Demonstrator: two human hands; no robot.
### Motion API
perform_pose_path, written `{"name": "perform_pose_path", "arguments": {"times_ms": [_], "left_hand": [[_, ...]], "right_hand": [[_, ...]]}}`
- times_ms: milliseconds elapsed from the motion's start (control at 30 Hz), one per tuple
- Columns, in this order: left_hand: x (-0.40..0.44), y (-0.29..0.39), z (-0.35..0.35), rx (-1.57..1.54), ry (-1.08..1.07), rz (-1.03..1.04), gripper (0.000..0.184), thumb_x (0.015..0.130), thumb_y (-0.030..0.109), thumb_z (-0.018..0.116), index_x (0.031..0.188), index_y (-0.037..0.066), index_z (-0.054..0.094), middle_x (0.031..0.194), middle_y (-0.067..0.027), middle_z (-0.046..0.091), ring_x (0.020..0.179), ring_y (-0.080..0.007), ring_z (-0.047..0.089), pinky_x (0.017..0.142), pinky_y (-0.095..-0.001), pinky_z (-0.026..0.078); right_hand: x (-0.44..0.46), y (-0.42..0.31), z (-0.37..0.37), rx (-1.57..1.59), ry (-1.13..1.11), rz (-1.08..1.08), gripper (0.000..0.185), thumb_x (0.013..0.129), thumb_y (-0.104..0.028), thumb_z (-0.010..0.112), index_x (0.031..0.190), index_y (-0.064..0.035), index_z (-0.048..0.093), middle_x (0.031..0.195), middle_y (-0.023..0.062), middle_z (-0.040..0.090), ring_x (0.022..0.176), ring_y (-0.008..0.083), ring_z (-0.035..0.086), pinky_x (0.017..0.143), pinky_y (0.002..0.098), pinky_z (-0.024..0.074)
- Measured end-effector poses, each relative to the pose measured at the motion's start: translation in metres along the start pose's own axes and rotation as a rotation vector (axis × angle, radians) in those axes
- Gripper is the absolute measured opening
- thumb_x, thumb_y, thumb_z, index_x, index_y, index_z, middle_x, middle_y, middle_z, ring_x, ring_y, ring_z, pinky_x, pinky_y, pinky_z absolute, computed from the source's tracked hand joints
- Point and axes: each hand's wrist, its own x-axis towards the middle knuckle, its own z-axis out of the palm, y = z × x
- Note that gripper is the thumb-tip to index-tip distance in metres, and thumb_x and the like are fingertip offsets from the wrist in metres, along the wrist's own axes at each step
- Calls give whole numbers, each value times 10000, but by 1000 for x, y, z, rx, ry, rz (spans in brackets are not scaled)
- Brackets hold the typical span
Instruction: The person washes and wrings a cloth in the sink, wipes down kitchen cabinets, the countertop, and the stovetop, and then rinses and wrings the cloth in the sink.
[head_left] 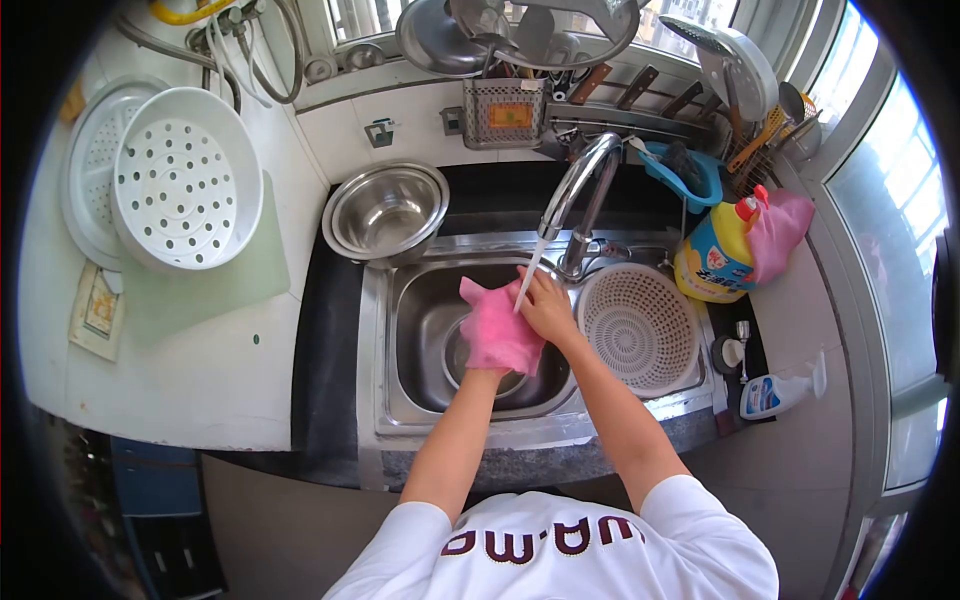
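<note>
A wet pink cloth (500,330) is spread over my left hand (484,374), hiding its fingers; only the wrist end shows below the cloth. My right hand (546,306) is closed against the cloth's right edge, fingers together, partly behind the water stream. Water runs from the chrome faucet (573,195) down onto the cloth and my right fingers. Both hands are above the left steel sink basin (412,340). Under the cloth, a round metal bowl (455,358) shows in part at the basin's bottom.
A white plastic colander (640,330) sits right of the basin. Stacked steel bowls (388,210) stand behind left. At right are a yellow detergent bottle (716,255) with a pink cloth over it, and a spray bottle (785,390). A white perforated steamer tray (185,180) stands far left.
</note>
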Motion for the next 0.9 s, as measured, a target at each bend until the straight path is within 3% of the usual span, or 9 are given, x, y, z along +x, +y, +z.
{"name": "perform_pose_path", "arguments": {"times_ms": [67, 233, 333, 400, 533, 733, 833, 867, 900], "left_hand": [[-2, 10, -10, 451, -37, 95, 286, 718, 259, 617, 966, 126, 566, 978, -41, 588, 897, -239, 556, 781, -340, 436], [3, -46, -23, 587, -43, 241, 304, 727, 258, 620, 1008, 152, 569, 978, -29, 593, 861, -211, 566, 750, -292, 453], [-12, -96, -19, -29, -25, -43, 313, 771, 298, 586, 1051, 163, 557, 992, -19, 592, 886, -188, 570, 781, -300, 455], [-19, -122, -18, -1101, 128, -869, 325, 831, 339, 509, 1112, 175, 523, 1064, -14, 565, 1018, -194, 522, 850, -341, 431], [-31, -90, -16, -1440, 150, -1020, 394, 887, 443, 373, 1159, 182, 487, 1117, -56, 529, 1052, -245, 497, 862, -410, 400], [-10, -194, 35, -1536, -150, -262, 341, 900, 412, 347, 997, 151, 544, 1126, -49, 510, 989, -234, 501, 835, -358, 419], [9, -182, 52, -2070, -617, 64, 249, 894, 333, 413, 862, 124, 545, 960, -29, 572, 859, -163, 555, 760, -349, 463], [2, -151, 35, -1613, -176, -570, 235, 899, 319, 423, 886, 120, 546, 881, -36, 584, 799, -170, 571, 741, -360, 475], [5, -126, 33, -1465, 53, -736, 287, 913, 348, 387, 879, 116, 553, 841, -35, 584, 775, -173, 570, 710, -360, 483]], "right_hand": [[7, 11, 2, 682, -148, 264, 451, 824, -374, 532, 1180, -97, 515, 1106, 159, 561, 1036, 255, 538, 880, 331, 400], [5, -4, -20, 750, -396, 389, 322, 820, -302, 590, 972, -19, 606, 785, 73, 601, 725, 126, 539, 668, 254, 439], [8, 4, 5, 871, -312, 372, 260, 842, -243, 594, 939, -2, 593, 745, 12, 574, 687, 86, 500, 629, 254, 430], [13, 6, 10, 927, -109, 306, 231, 857, -221, 571, 931, -2, 566, 746, 0, 570, 694, 80, 495, 616, 256, 429], [-2, -36, -5, 622, -87, 141, 192, 827, -223, 557, 891, -43, 544, 716, 149, 585, 651, 309, 570, 606, 353, 441], [-40, -95, 0, 404, -13, -146, 190, 755, -256, 603, 732, -72, 565, 656, 134, 596, 641, 312, 596, 585, 413, 453], [-26, -76, 5, 258, 41, -7, 188, 729, -255, 607, 691, -74, 572, 628, 130, 595, 627, 312, 599, 567, 416, 458], [-20, -62, 9, 195, 63, 147, 186, 718, -252, 606, 683, -72, 575, 616, 130, 594, 619, 317, 598, 559, 421, 459], [-13, -47, 17, 239, 106, 278, 181, 721, -256, 598, 694, -78, 585, 632, 137, 595, 635, 329, 596, 560, 418, 460]]}}
